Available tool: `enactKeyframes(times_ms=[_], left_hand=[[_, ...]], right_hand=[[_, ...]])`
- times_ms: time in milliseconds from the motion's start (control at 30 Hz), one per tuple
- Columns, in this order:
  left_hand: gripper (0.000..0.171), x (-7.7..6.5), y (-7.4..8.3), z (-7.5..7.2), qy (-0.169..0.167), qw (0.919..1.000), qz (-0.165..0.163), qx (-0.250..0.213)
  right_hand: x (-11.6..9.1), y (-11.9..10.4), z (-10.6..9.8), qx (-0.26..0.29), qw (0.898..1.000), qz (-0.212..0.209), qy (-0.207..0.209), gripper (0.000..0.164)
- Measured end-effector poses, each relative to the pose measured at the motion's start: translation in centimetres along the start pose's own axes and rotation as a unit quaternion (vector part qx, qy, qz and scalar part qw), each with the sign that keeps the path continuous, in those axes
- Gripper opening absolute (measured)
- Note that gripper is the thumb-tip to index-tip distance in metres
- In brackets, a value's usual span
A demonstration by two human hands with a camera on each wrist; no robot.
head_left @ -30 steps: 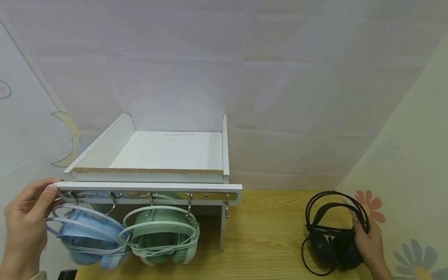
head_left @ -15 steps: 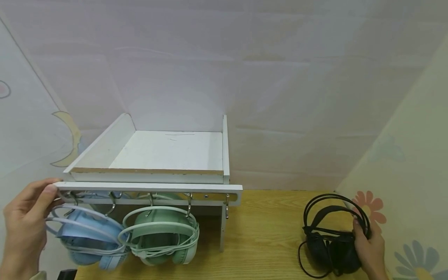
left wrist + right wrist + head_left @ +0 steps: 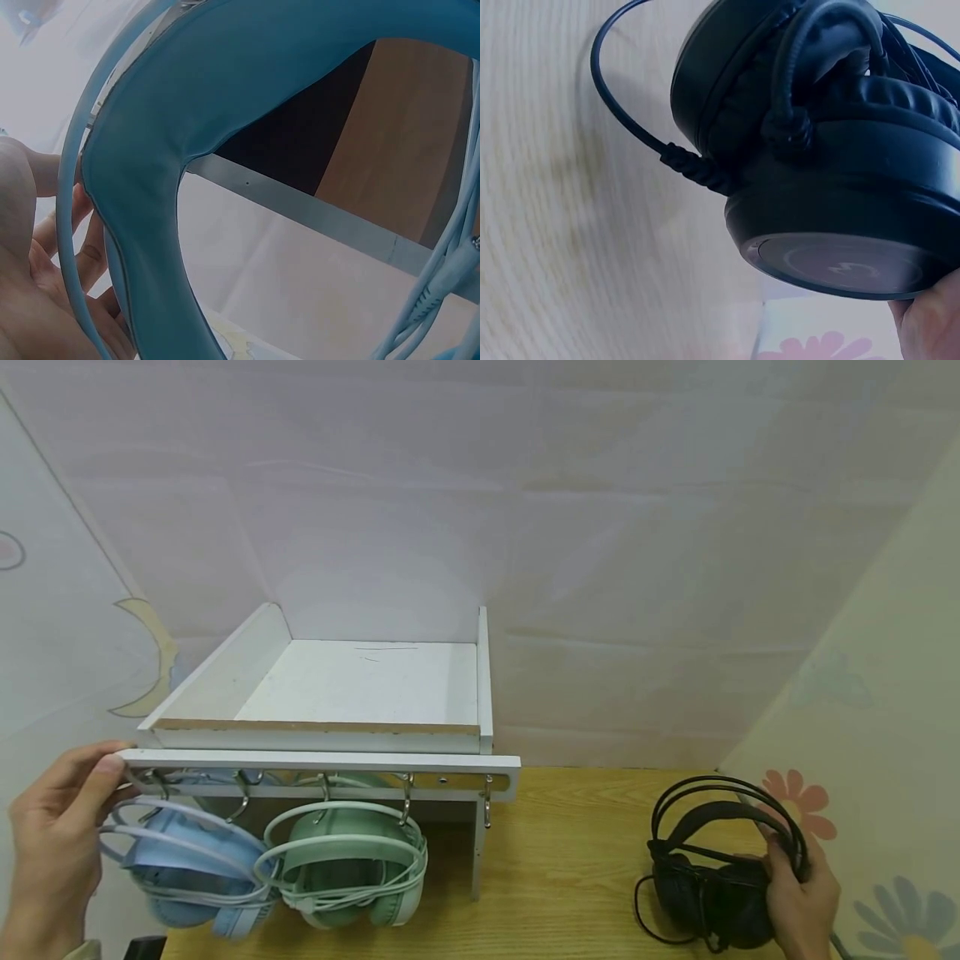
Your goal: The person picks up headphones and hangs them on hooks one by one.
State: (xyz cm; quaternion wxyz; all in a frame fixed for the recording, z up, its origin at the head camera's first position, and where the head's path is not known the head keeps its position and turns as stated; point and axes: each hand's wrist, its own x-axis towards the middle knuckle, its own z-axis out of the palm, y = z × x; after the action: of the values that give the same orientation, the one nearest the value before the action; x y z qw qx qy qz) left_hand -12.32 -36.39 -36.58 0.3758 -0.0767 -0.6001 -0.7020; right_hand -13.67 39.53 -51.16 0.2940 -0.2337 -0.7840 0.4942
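At the right, my right hand (image 3: 802, 893) grips a pair of black headphones (image 3: 708, 897) by the side of the headband, over the wooden table. In the right wrist view an ear cup (image 3: 840, 187) and its cable show close up. My left hand (image 3: 60, 835) pinches the left end of a white hook rail (image 3: 322, 762) between thumb and fingers. From the rail's metal hooks hang light blue headphones (image 3: 191, 843) and green headphones (image 3: 348, 847), side by side, their cables wound round them. The blue headband (image 3: 142, 165) fills much of the left wrist view.
Behind the rail stands a white shelf (image 3: 375, 685) with raised sides. The rightmost hook (image 3: 487, 802) carries nothing. Wooden tabletop (image 3: 570, 852) lies between the shelf and the black headphones. Patterned cloth walls close in at the back and both sides.
My right hand has shifted slightly to the right, and the black headphones have turned and tilted a little in its grip. The left hand, rail and hanging headphones look unmoved.
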Motion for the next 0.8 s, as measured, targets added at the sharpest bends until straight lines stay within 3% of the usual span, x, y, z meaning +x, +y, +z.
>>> enactKeyframes(times_ms=[167, 333, 433, 500, 567, 667, 800], left_hand=[[0.019, 0.0, 0.0, 0.1, -0.002, 0.9999, 0.0, -0.012], [0.019, 0.0, 0.0, 0.1, 0.001, 0.9999, -0.002, -0.011], [0.019, 0.0, -0.1, 0.0, 0.005, 0.9998, -0.005, -0.016], [0.019, 0.0, -0.1, 0.0, 0.007, 0.9998, -0.007, -0.017], [0.019, -0.1, -0.1, 0.0, 0.009, 0.9998, -0.008, -0.017], [0.018, -0.1, 0.0, 0.0, 0.01, 0.9998, -0.007, -0.014], [0.018, 0.0, 0.0, 0.0, 0.011, 0.9998, -0.008, -0.012]], right_hand=[[-0.8, -0.8, 0.0, 0.028, 0.999, -0.04, 0.021, 0.039], [-1.6, -1.5, -0.2, 0.085, 0.995, -0.034, 0.027, 0.04], [-2.0, -1.9, -0.4, 0.117, 0.992, -0.019, 0.043, 0.03], [-2.2, -2.2, -0.5, 0.128, 0.99, -0.033, 0.057, 0.016], [-2.5, -2.4, -0.6, 0.098, 0.99, -0.059, 0.08, 0.01], [-2.9, -2.7, -0.8, 0.049, 0.989, -0.093, 0.101, 0.023], [-3.4, -3.2, -0.9, 0.047, 0.988, -0.096, 0.107, 0.026]])
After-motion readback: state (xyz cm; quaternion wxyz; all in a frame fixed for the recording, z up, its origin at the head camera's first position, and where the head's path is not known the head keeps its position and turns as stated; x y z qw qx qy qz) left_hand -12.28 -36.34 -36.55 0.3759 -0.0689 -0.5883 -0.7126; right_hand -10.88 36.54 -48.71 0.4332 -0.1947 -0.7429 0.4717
